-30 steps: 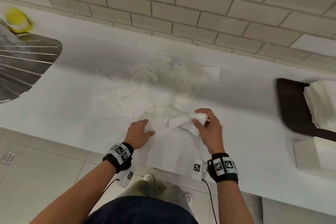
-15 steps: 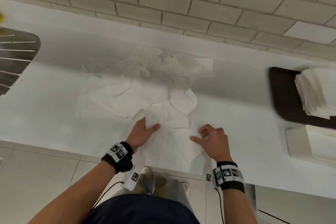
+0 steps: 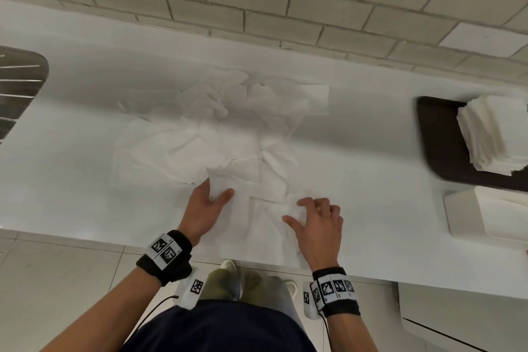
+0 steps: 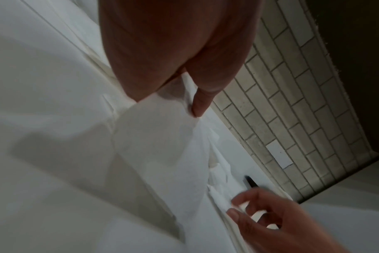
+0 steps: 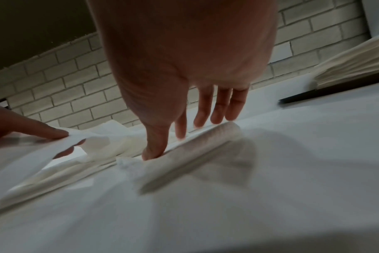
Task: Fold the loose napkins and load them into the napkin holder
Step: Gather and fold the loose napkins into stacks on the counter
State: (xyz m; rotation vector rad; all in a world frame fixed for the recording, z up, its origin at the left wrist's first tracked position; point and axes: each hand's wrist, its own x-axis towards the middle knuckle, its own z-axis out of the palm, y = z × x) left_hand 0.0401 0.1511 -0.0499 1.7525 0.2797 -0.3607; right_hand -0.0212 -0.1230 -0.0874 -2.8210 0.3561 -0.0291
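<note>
Loose napkins (image 3: 200, 134) on the white bench (image 3: 71, 194).
Left hand (image 3: 204, 210) pinches 1 napkin (image 3: 221, 187); right hand (image 3: 317, 226) presses spread fingers beside a tray (image 3: 437, 137) of folded napkins.

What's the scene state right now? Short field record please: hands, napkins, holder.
left hand: pinches the napkin at its left edge
right hand: fingers pressing a fold into the same napkin
loose napkins: heaped behind it on the counter
folded stack: on the dark tray, far right
napkin holder: white, front of tray
</note>
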